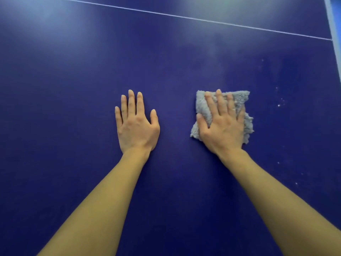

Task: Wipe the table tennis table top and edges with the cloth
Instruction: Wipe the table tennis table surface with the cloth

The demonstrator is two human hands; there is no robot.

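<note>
The dark blue table tennis table top (73,80) fills the view. A folded grey fluffy cloth (239,100) lies on it right of centre. My right hand (221,124) presses flat on the cloth with straight, spread fingers and covers most of it. My left hand (136,124) rests palm down on the bare table, fingers straight, about a hand's width left of the cloth and not touching it.
A thin white centre line (184,17) crosses the table diagonally at the top. The white edge stripe (332,24) runs down the far right side. Small white specks (278,105) dot the surface to the right of the cloth.
</note>
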